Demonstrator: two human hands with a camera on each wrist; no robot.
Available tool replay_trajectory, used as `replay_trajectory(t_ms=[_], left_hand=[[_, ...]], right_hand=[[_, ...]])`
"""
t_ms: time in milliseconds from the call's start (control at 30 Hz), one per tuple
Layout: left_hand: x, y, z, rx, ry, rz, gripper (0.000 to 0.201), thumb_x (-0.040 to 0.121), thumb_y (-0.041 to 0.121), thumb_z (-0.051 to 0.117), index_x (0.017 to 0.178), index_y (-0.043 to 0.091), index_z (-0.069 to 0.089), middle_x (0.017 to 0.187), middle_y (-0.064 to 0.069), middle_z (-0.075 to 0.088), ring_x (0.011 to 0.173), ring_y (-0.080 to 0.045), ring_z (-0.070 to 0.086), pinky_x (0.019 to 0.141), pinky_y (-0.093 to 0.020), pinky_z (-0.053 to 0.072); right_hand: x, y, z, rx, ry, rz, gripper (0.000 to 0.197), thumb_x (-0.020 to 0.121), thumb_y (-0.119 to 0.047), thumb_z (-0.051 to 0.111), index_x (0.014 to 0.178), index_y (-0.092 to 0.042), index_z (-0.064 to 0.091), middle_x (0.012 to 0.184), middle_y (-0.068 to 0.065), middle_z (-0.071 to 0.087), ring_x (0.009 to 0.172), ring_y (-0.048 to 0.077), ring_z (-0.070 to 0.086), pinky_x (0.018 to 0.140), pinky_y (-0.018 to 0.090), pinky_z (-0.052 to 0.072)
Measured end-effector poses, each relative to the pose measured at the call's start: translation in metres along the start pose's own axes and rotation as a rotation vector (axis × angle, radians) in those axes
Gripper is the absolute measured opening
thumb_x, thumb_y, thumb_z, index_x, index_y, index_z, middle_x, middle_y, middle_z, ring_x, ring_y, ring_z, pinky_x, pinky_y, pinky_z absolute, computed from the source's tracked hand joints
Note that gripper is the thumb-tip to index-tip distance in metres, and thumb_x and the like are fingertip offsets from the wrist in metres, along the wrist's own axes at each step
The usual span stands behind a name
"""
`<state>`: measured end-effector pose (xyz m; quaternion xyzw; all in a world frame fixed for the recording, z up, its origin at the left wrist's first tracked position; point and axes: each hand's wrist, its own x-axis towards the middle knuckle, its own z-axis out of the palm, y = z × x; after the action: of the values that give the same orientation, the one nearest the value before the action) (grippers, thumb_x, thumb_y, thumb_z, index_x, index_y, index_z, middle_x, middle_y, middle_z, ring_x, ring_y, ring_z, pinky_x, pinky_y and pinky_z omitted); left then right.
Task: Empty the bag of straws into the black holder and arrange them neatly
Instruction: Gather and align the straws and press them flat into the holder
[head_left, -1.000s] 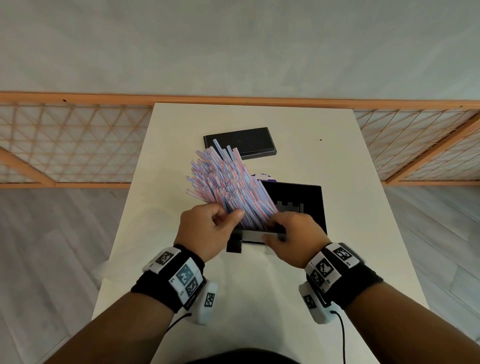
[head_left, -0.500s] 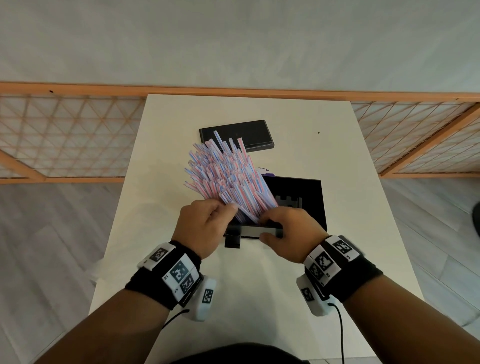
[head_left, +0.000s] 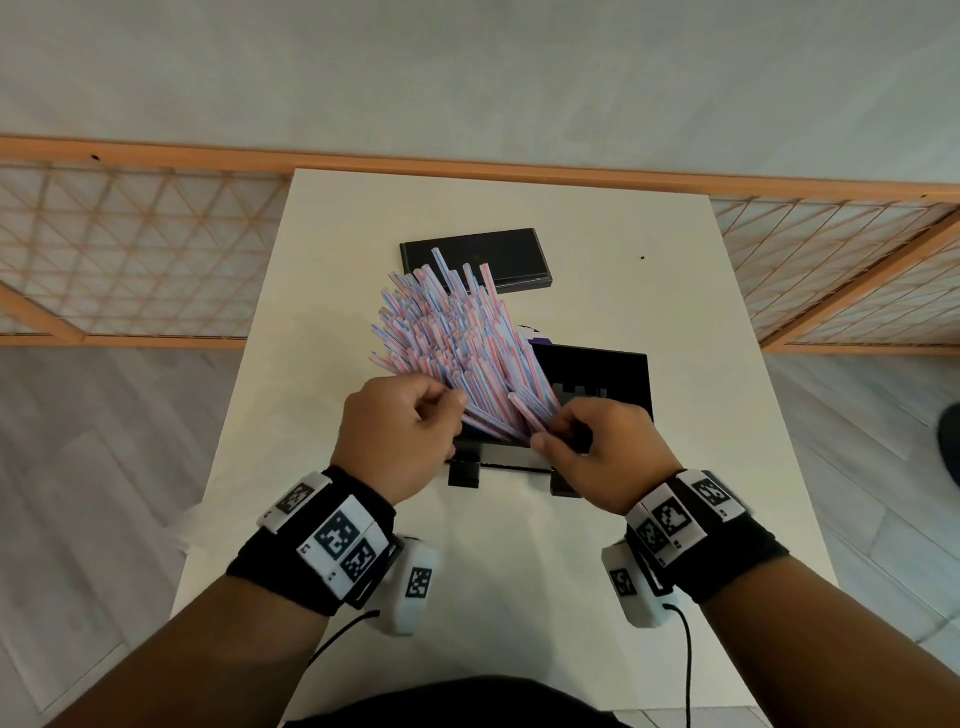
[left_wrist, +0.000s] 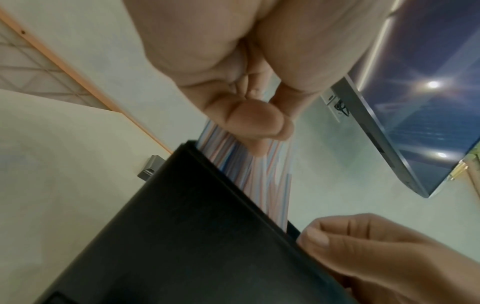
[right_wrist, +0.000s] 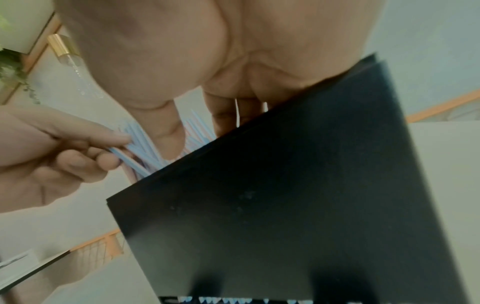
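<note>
A thick bundle of pink, blue and white striped straws (head_left: 452, 343) stands in the black holder (head_left: 602, 374) and fans up and to the left. My left hand (head_left: 449, 410) grips the left side of the bundle low down; the right wrist view shows its fingers pinching several straws (right_wrist: 137, 150). My right hand (head_left: 545, 436) pinches a few straws on the bundle's right side, just above the holder's front wall (right_wrist: 285, 195). From the left wrist, the straws (left_wrist: 259, 181) rise out of the holder (left_wrist: 194, 226) under my thumb. The straws' lower ends are hidden inside.
A flat black lid (head_left: 483, 257) lies on the white table (head_left: 649, 260) behind the straws. Something purple and white (head_left: 537, 339) peeks out behind the holder. A wooden lattice railing (head_left: 130, 249) runs behind and beside the table.
My right hand has lifted from the holder's front edge onto the right side of the straws. My left hand keeps its grip on the bundle.
</note>
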<state>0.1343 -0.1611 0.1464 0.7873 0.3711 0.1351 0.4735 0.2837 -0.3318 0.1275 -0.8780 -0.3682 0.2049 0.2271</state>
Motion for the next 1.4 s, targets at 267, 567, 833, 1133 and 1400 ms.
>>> replay_trajectory(t_ms=[267, 567, 833, 1133, 1400], left_hand=[[0.004, -0.003, -0.008, -0.084, 0.002, -0.079, 0.021, 0.083, 0.007, 0.066, 0.065, 0.014, 0.073, 0.055, -0.004, 0.068, 0.046, -0.018, 0.064, 0.052, -0.032, 0.056], [-0.001, -0.014, 0.003, 0.234, 0.012, 0.117, 0.019, 0.082, 0.034, 0.080, 0.078, 0.016, 0.078, 0.065, 0.010, 0.068, 0.067, -0.011, 0.067, 0.057, -0.008, 0.037], [0.003, -0.019, 0.007, 0.250, -0.040, 0.146, 0.023, 0.085, 0.035, 0.076, 0.076, 0.014, 0.079, 0.072, 0.000, 0.075, 0.070, -0.016, 0.069, 0.058, -0.005, 0.038], [-0.001, -0.017, 0.007, 0.200, 0.038, 0.080, 0.027, 0.072, 0.038, 0.087, 0.075, 0.018, 0.069, 0.058, 0.017, 0.061, 0.056, 0.003, 0.058, 0.060, -0.002, 0.040], [-0.005, -0.017, 0.001, 0.190, -0.046, 0.109, 0.046, 0.061, 0.031, 0.092, 0.078, 0.020, 0.050, 0.064, 0.003, 0.058, 0.058, -0.016, 0.059, 0.057, -0.024, 0.045]], right_hand=[[0.004, 0.006, 0.002, -0.006, 0.043, -0.015, 0.030, 0.081, -0.046, 0.070, 0.086, -0.023, 0.051, 0.083, -0.005, 0.053, 0.075, 0.014, 0.049, 0.062, 0.023, 0.033], [0.021, 0.003, 0.002, -0.071, -0.047, 0.243, 0.051, 0.080, -0.051, 0.066, 0.113, -0.016, 0.049, 0.100, 0.001, 0.059, 0.087, 0.022, 0.056, 0.073, 0.032, 0.047], [0.032, -0.021, 0.009, -0.253, -0.097, 0.169, 0.025, 0.095, -0.040, 0.052, 0.102, -0.017, 0.053, 0.093, 0.009, 0.064, 0.090, 0.033, 0.063, 0.072, 0.036, 0.051], [0.013, -0.026, -0.001, -0.163, 0.057, -0.150, 0.026, 0.086, -0.041, 0.045, 0.099, -0.018, 0.043, 0.097, 0.006, 0.057, 0.082, 0.035, 0.057, 0.066, 0.043, 0.049], [0.003, 0.002, 0.008, -0.051, 0.081, -0.084, 0.053, 0.071, -0.064, 0.064, 0.099, -0.022, 0.048, 0.095, -0.006, 0.052, 0.084, 0.017, 0.052, 0.071, 0.032, 0.046]])
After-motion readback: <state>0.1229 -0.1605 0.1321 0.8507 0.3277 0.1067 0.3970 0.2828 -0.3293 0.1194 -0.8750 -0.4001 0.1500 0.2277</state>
